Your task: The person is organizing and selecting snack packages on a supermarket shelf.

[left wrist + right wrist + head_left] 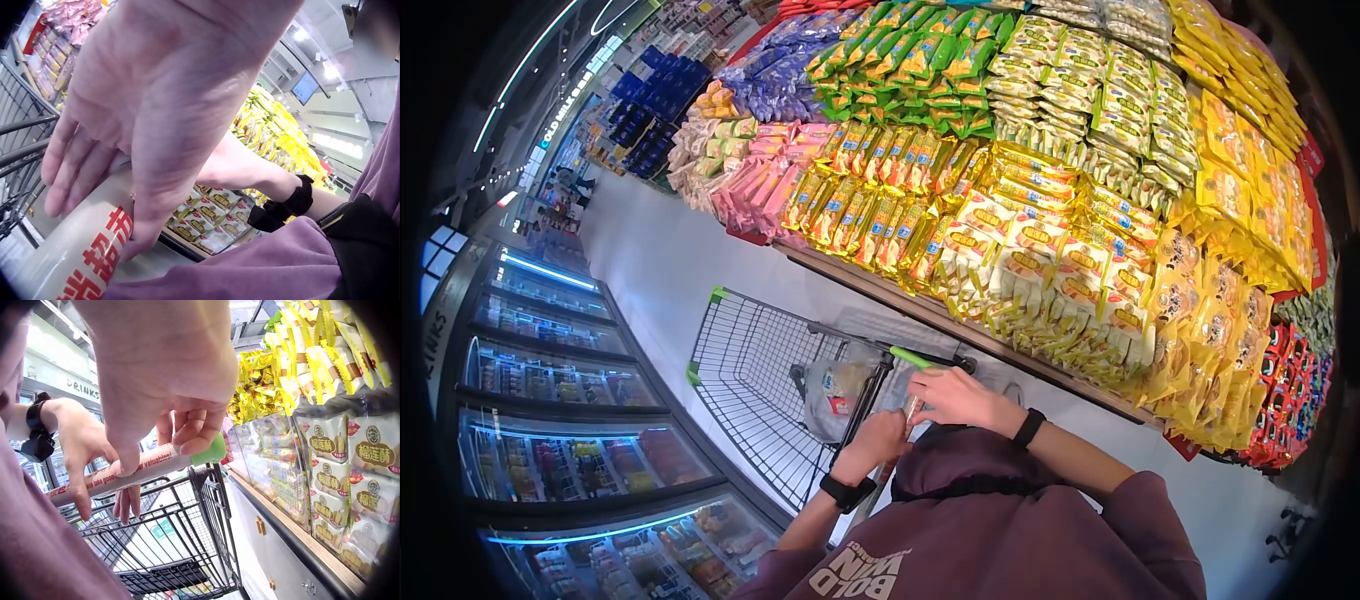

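Observation:
A white shopping cart handle (84,250) with red lettering runs under both hands. My left hand (875,440) straddles it, thumb on the near side and fairly straight fingers reaching down the far side. Near the green end cap (211,452), my right hand (955,398) grips the same handle with bent fingers and the thumb across it. The cart's wire basket (740,375) stretches ahead and to the left in the head view. A clear plastic bag (850,385) with a red-marked pack sits in the cart, close to the handle.
A long display counter (870,285) heaped with bagged snacks runs along the right. Lit glass freezers (575,380) line the left. Grey floor (645,230) lies between them, ahead of the cart. Dark blue stacked packs (650,105) stand farther off.

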### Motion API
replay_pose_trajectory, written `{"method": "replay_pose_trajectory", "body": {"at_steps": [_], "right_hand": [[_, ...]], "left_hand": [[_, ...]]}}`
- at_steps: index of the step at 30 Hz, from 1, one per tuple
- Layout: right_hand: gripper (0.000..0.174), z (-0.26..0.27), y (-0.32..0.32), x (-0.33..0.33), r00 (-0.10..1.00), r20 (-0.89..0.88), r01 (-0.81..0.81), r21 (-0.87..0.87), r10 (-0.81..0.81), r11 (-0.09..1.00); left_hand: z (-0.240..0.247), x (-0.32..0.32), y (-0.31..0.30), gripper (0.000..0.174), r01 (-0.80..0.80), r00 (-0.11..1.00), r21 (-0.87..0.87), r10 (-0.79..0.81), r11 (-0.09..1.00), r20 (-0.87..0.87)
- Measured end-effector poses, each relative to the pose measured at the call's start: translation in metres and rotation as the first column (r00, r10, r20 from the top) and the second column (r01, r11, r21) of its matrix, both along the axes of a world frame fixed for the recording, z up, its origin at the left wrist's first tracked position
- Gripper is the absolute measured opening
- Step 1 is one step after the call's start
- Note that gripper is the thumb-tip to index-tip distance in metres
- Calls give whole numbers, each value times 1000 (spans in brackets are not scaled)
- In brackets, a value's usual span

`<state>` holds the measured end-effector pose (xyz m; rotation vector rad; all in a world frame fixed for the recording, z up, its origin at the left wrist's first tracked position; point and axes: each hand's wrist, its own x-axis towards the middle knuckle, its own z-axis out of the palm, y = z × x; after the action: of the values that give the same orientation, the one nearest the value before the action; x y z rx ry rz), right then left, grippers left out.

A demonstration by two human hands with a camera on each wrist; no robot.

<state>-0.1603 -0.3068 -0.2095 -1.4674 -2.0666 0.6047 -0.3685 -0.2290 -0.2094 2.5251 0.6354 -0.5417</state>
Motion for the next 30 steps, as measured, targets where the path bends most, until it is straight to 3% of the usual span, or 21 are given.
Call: {"method": "replay_pose_trajectory", "body": {"at_steps": [7, 13, 16, 18, 20, 22, 27, 30], "right_hand": [[46, 3, -27, 11, 1000, -11, -8, 6, 8, 1000], [46, 6, -51, 25, 999, -26, -34, -29, 34, 999], [48, -3, -59, 30, 999, -25, -42, 28, 43, 999], [43, 15, -63, 36, 999, -28, -47, -57, 46, 997], [44, 26, -67, 42, 999, 12, -51, -129, 53, 990], [44, 17, -68, 41, 999, 5, -35, -92, 36, 995], [45, 6, -67, 36, 999, -48, -7, -5, 7, 1000], [45, -3, -60, 30, 996, -86, 15, 79, -8, 997]], "left_hand": [[22, 25, -26, 35, -143, 983, -105, 130, 984, -126], [33, 34, -50, 41, -25, 993, -78, 16, 997, -113], [76, 46, -32, 39, -21, 999, -218, 30, 976, 37], [139, 70, -9, 31, -83, 960, -263, 148, 961, 236], [180, 88, 12, 26, -194, 850, -104, 220, 975, 478], [198, 100, 44, 23, -349, 726, -11, 278, 937, 629], [181, 124, 138, 21, -518, 545, 43, 291, 854, 787], [171, 139, 182, 22, -546, 572, 93, 289, 832, 768]]}}
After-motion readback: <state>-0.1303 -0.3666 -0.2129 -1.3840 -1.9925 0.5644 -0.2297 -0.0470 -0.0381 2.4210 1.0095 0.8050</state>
